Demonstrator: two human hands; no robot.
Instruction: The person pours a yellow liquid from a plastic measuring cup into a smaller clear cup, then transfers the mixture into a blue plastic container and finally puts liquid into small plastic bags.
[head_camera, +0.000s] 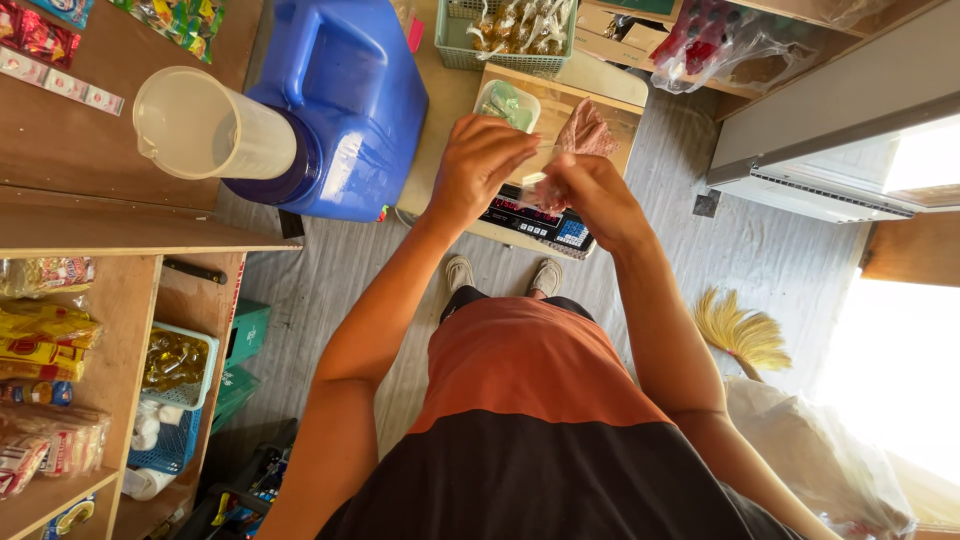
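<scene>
From my remote seat I look down on the person's own body. The shirt (540, 420) has two colours: the upper part is rust orange, the lower part is dark grey, and the border between them runs as a slanted line from 9 o'clock up toward 3 o'clock. It has no visible sleeves; both arms are bare to the shoulders. Above the shirt, at 12 o'clock, I see a dark edge of trousers or shorts. Two light beige shoes (503, 274) stand side by side, with pale soles and rounded toes. The left hand (480, 165) and right hand (590, 195) wear no gloves.
</scene>
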